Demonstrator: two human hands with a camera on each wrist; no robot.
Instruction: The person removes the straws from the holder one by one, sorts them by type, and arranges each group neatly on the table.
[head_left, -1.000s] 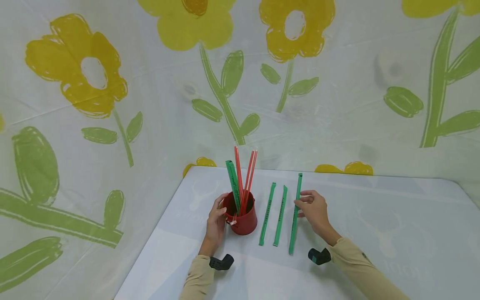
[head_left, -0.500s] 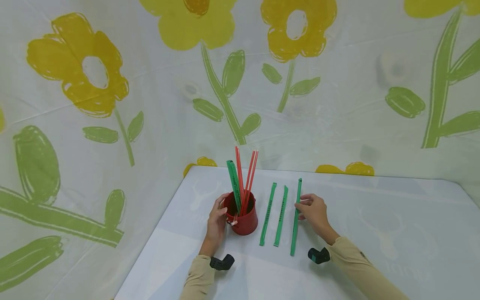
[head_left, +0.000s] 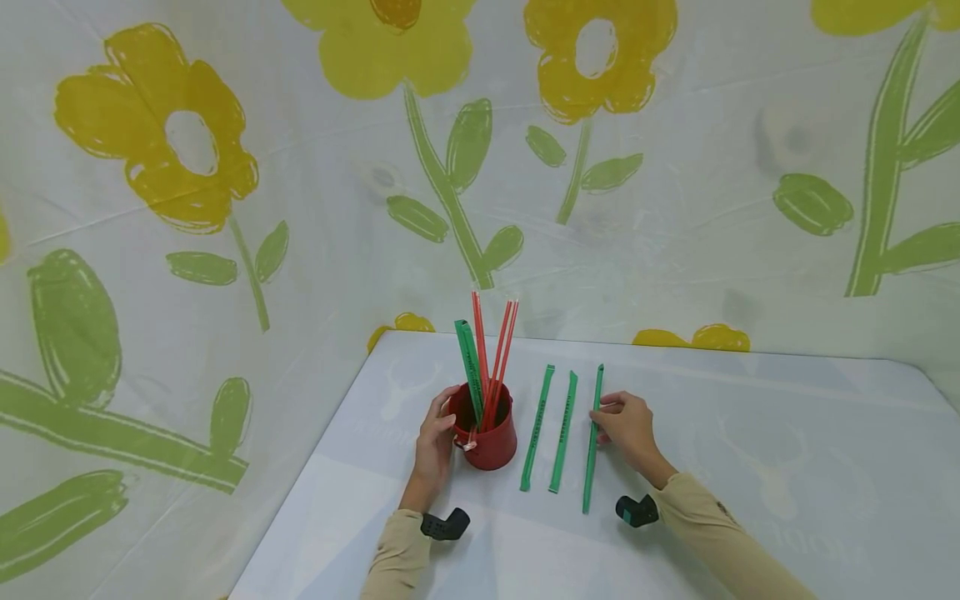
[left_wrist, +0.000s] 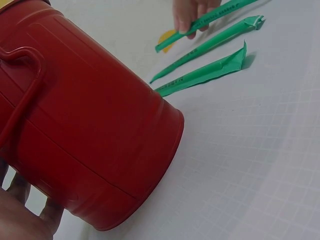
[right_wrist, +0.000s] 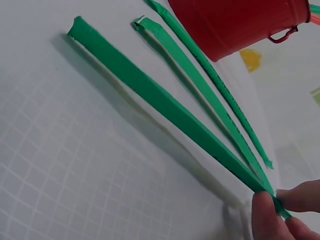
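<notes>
My left hand (head_left: 432, 446) holds the side of a small red metal bucket (head_left: 492, 451) standing on the table, fingers and thumb round its rim and wall. Red straws (head_left: 502, 354) in clear wrap and green paper-wrapped straws (head_left: 468, 354) lean upright inside it. To the right, my right hand (head_left: 632, 428) pinches a green paper-wrapped straw (right_wrist: 165, 107) between thumb and fingers. In the right wrist view this straw casts a shadow beside it, its near end slightly off the tabletop. Two more green wrapped straws, one left (head_left: 536, 433) and one middle (head_left: 563, 433), lie roughly parallel between bucket and right hand.
The white table (head_left: 750, 500) extends far to the right. A flower-printed curtain (head_left: 675, 250) hangs behind and to the left. Each wrist wears a black device, one on the left (head_left: 446, 525) and one on the right (head_left: 637, 512).
The pinched straw has shifted slightly toward me and lower, lining up with the other two. My right hand has lowered a little; the left hand stays on the bucket.
</notes>
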